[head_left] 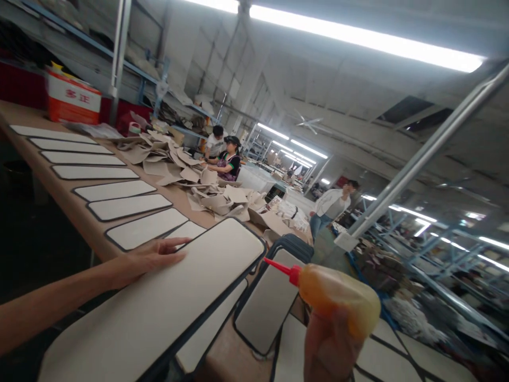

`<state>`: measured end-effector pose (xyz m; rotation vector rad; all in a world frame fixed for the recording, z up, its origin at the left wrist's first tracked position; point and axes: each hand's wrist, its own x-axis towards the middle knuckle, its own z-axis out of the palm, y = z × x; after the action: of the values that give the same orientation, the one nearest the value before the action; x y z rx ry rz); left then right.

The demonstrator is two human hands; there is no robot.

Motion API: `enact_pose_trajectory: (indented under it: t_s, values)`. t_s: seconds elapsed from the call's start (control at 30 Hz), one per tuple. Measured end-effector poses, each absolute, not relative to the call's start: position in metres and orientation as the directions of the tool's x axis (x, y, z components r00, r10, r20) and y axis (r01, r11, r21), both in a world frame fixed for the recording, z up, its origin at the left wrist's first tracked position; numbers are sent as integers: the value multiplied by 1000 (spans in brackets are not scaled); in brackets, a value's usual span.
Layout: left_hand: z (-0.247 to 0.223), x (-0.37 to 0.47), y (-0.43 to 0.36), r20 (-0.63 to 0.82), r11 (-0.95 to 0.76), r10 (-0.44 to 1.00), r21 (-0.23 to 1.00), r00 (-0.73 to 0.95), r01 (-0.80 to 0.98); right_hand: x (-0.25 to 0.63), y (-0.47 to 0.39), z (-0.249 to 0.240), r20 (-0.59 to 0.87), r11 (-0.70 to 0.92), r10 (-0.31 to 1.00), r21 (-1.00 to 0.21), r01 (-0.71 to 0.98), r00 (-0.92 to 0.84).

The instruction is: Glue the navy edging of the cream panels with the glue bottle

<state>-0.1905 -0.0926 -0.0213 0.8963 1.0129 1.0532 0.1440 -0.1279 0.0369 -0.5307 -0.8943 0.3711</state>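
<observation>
My right hand (330,345) is wrapped round a squeeze bottle (338,297) of amber liquid. Its red nozzle points left, with the tip close to the right corner of a large pale panel (170,286) edged in dark trim. On that panel's left side rests my left hand (159,254), fingers stretched out over the surface near the edge. Whether its thumb grips beneath cannot be told. More dark-edged panels lie under and beside the large one, including a pale panel (266,302) right of it, in front of a dark stack (292,246).
A row of pale panels (129,207) runs along the brown table (95,228) at left. Behind lie heaped beige pieces (175,159) and a red-and-white can (73,98). A metal pole (429,148) slants at right. Several people work or stand farther back.
</observation>
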Motion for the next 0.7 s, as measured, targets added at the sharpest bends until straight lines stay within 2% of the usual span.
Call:
enact_pose_trajectory:
  t_s: [0.17,0.3,0.4,0.57,0.7]
  values:
    - [-22,-191,-107,-214,262,949,943,231,-206,154,-126,44,616,830,497,-544,-127,611]
    - [-17,-187,-113,-193,234,961,951,200,-203,162,-124,41,623,825,511,-548,-135,593]
    - [-18,-184,-113,-196,236,962,947,188,-219,165,-125,32,602,806,528,-576,-132,599]
    - [-21,-185,-108,-198,237,964,944,180,-231,159,-134,22,545,728,631,-663,-177,552]
    - [-13,-184,-106,-182,249,952,929,247,-274,156,-131,23,593,776,573,-614,-142,566]
